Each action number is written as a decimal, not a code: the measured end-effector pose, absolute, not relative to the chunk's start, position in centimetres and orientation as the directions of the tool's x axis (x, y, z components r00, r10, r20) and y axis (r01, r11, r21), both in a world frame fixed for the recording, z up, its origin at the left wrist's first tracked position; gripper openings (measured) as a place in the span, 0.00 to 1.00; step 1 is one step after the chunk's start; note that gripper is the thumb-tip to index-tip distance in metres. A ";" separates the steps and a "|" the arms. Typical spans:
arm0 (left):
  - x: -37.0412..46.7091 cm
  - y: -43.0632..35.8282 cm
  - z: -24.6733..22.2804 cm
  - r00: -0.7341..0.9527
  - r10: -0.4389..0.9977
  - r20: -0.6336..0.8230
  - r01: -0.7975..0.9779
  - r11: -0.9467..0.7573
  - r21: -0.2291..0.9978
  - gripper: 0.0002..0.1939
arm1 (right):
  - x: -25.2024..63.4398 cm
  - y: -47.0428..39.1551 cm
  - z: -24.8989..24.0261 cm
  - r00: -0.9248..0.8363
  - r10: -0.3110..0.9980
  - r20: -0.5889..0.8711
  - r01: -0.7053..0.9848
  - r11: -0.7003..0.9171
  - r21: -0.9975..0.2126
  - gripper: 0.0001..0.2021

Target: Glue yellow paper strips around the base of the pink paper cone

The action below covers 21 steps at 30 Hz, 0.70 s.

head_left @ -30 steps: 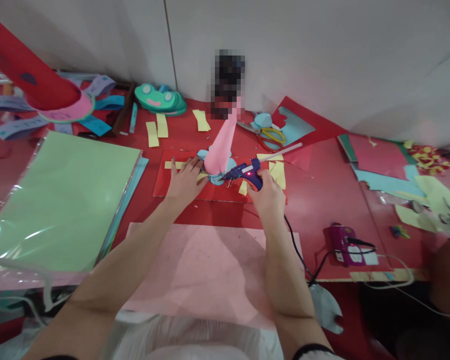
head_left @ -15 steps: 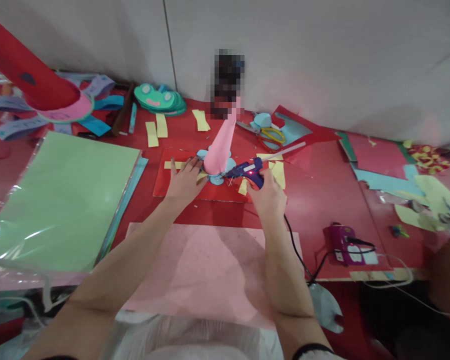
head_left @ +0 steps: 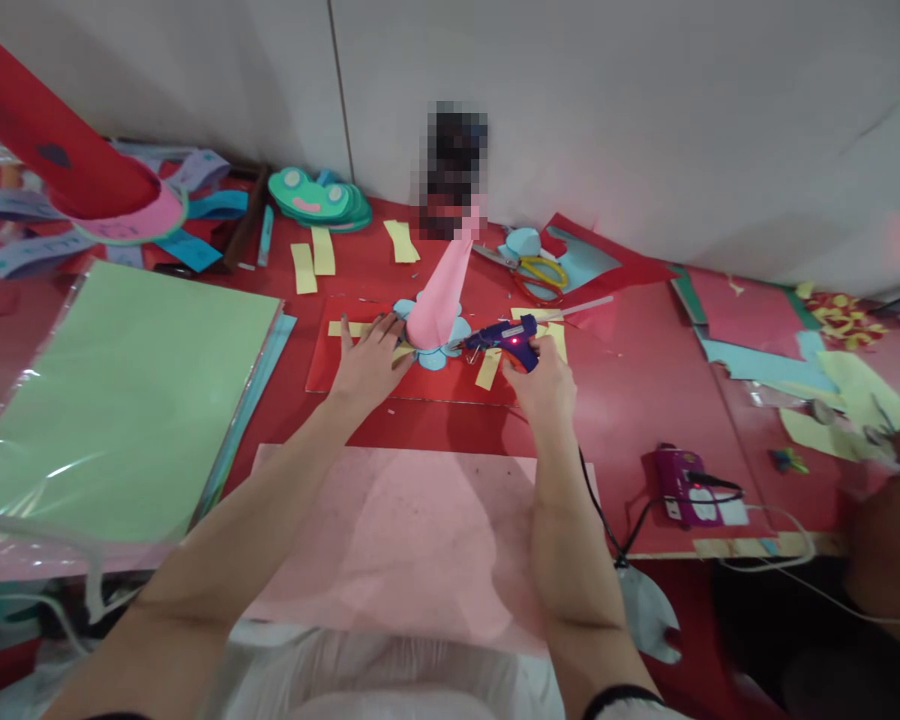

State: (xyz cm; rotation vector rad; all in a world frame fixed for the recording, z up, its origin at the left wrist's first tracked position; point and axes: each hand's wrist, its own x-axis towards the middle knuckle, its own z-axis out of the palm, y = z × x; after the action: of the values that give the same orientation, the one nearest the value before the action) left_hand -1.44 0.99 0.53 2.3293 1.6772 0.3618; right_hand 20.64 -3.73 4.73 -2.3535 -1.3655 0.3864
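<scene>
Head view, the only one: pink cone (head_left: 442, 290) sits at mid-table, wide end down on blue petals (head_left: 433, 360), over a red board (head_left: 450, 386). Left hand (head_left: 371, 362) palm down just left of the cone's foot, fingers spread apart, not closed round anything I can see; a yellow slip shows beside the thumb. Right hand (head_left: 546, 388) wrapped firmly round the handle of a glue gun (head_left: 506, 337), nozzle at the petals' right side; contact there too fine to tell. Cone looks like rolled card: light, stiff along its length, probably easy to dent; best steadied low, at the wide end. Petals likely thin and quick to bend. Gun probably hard and a little weighty, its nozzle presumably hot; handle the only sensible hold. Count: one cone, one gun, one clear glue stick (head_left: 585, 308) in its rear, one board, one pair of scissors (head_left: 544, 272) behind, one pink sheet (head_left: 420, 520) in front. Petals, three plain at least, others partly hidden. Yellow slips (head_left: 487, 370): three beyond the board; those on it overlap, no sure tally.
</scene>
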 end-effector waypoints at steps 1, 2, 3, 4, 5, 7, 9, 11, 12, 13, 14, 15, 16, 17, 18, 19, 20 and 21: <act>-1.4 1.0 0.6 0.307 0.950 0.054 0.888 -0.306 0.343 0.23 | 20.5 -3.8 4.8 0.481 0.876 -0.030 0.771 -0.440 -0.461 0.15; -1.4 1.0 0.6 0.306 0.951 0.051 0.888 -0.305 0.345 0.23 | 20.4 -3.9 4.8 0.477 0.879 -0.020 0.778 -0.433 -0.455 0.15; -1.4 1.0 0.6 0.307 0.951 0.049 0.887 -0.304 0.346 0.23 | 20.3 -3.9 4.9 0.474 0.880 -0.006 0.786 -0.427 -0.446 0.15; -1.4 1.0 0.6 0.306 0.951 0.045 0.887 -0.302 0.348 0.24 | 20.2 -4.0 5.0 0.473 0.881 0.007 0.795 -0.423 -0.434 0.15; -1.4 1.0 0.7 0.305 0.951 0.041 0.888 -0.300 0.350 0.24 | 20.1 -4.0 5.0 0.473 0.881 0.022 0.804 -0.420 -0.421 0.14; -1.4 1.0 0.7 0.304 0.952 0.037 0.889 -0.297 0.350 0.24 | 20.0 -4.1 5.1 0.471 0.881 0.047 0.817 -0.416 -0.400 0.14; -1.4 1.0 0.7 0.308 0.951 0.038 0.889 -0.301 0.345 0.24 | 20.0 -4.2 5.0 0.468 0.881 0.072 0.824 -0.406 -0.395 0.13; -1.5 1.0 0.6 0.313 0.948 0.048 0.888 -0.311 0.338 0.24 | 20.0 -4.2 4.9 0.461 0.882 0.103 0.831 -0.387 -0.400 0.13; -1.5 1.0 0.6 0.315 0.948 0.052 0.888 -0.314 0.337 0.24 | 20.0 -4.2 4.8 0.457 0.881 0.119 0.833 -0.378 -0.405 0.13; -1.5 1.0 0.5 0.317 0.947 0.055 0.887 -0.316 0.336 0.24 | 20.1 -4.2 4.7 0.454 0.881 0.134 0.835 -0.368 -0.408 0.12; -1.5 1.0 0.5 0.317 0.947 0.057 0.887 -0.317 0.336 0.24 | 20.1 -4.2 4.6 0.450 0.881 0.147 0.838 -0.359 -0.412 0.12; -1.5 1.0 0.5 0.318 0.946 0.057 0.886 -0.318 0.336 0.24 | 20.2 -4.2 4.6 0.443 0.882 0.159 0.841 -0.348 -0.415 0.12; -1.5 1.0 0.5 0.319 0.946 0.056 0.886 -0.319 0.336 0.24 | 20.2 -4.2 4.5 0.436 0.883 0.173 0.844 -0.334 -0.419 0.12; -1.5 1.0 0.5 0.319 0.946 0.055 0.887 -0.319 0.334 0.24 | 20.2 -4.2 4.5 0.427 0.885 0.186 0.848 -0.320 -0.422 0.11; -1.5 1.0 0.5 0.319 0.946 0.054 0.888 -0.319 0.332 0.24 | 20.1 -4.2 4.6 0.419 0.886 0.197 0.851 -0.309 -0.424 0.11; -1.5 1.0 0.6 0.318 0.947 0.054 0.889 -0.317 0.330 0.24 | 20.1 -4.3 4.6 0.415 0.887 0.202 0.853 -0.302 -0.425 0.11; -1.5 0.9 0.6 0.317 0.947 0.052 0.890 -0.316 0.328 0.24 | 20.0 -4.3 4.7 0.414 0.888 0.201 0.853 -0.301 -0.426 0.12; -1.5 0.9 0.6 0.315 0.948 0.051 0.892 -0.314 0.326 0.24 | 19.9 -4.3 4.7 0.416 0.889 0.193 0.851 -0.305 -0.427 0.12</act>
State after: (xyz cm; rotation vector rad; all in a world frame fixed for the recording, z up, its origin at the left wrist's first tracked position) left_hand -1.49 0.93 0.63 2.3451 1.6756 0.3427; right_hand 19.91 -4.32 4.74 -2.2107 -1.4769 0.1080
